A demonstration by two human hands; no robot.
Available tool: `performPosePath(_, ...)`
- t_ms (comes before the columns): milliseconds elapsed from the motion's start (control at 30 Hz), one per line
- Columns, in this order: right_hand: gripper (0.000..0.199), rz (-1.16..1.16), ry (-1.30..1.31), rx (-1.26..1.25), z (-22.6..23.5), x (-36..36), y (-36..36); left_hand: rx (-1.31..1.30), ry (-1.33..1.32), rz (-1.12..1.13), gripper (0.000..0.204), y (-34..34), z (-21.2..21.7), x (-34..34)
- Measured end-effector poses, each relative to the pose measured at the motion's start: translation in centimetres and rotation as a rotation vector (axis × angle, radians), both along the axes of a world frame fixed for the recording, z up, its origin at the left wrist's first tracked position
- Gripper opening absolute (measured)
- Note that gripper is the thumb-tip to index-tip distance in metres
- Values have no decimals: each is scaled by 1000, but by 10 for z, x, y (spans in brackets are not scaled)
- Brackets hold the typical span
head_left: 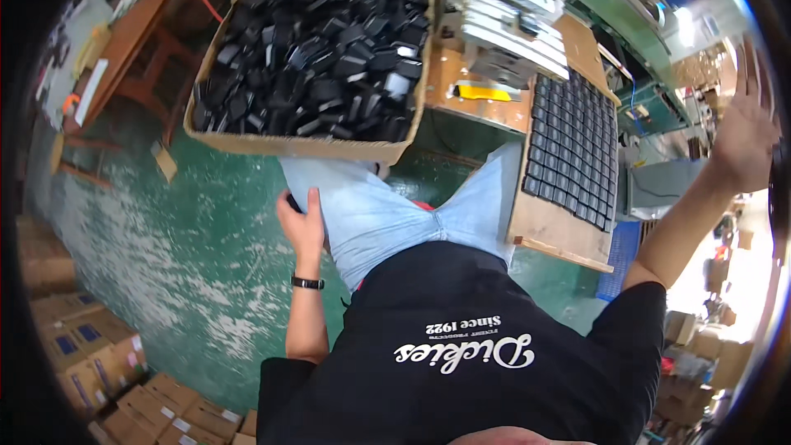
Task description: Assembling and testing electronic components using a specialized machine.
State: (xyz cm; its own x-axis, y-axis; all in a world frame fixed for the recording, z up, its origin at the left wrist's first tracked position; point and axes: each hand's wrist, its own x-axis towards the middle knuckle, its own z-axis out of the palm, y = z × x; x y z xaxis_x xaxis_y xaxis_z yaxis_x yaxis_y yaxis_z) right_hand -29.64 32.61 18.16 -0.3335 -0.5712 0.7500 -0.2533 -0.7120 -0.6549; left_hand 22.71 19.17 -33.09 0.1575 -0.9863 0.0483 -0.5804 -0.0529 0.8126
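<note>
My left hand [301, 227] hangs beside my left thigh, fingers curled round a small black plastic piece [294, 202] that is mostly hidden by the hand. My right hand [746, 144] is raised at the far right, near the picture's rim; its fingers look stretched out and somewhat smeared, and I see nothing in them. Ahead of my lap stands a large cardboard box [305, 148] heaped with loose black plastic pieces [321, 49]. To the right of my lap, a wooden board [560, 237] carries rows of similar black pieces [568, 148], set close together.
A metal fixture [512, 37] stands on the wooden bench, with a yellow-handled cutter [484, 93] in front of it. A wooden stool [148, 86] is at far left. Closed cartons [91, 354] are stacked at lower left. A blue crate [618, 259] sits below the board.
</note>
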Motion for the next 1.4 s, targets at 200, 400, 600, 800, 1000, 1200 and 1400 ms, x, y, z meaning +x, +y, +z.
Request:
performPosePath(200, 37, -507, 331, -59, -144, 25, 4, -158, 36, -545, 40, 29, 91, -17)
performPosePath(400, 45, -216, 28, 500, -216, 31, -84, -60, 254, -750, 54, 16, 218, -69)
performPosePath(600, 61, -236, 478, 810, -209, 18, -168, -176, 554, -916, 45, -82, 282, -169)
performPosePath(800, 59, -361, 327, 534, -218, 21, -137, -162, 437, -1151, 23, -144, 303, -280)
performPosePath(1000, 47, -572, -218, 632, -265, 49, -2, -427, 147, -1257, 21, -181, 296, -360)
performPosePath(1200, 51, -827, -572, 787, -336, 101, 84, -780, -128, -1446, 45, -180, 287, -354)
performPosePath(1400, 59, -1042, -24, 1304, -369, 132, 100, -934, -293, -1510, 69, -153, 268, -331)
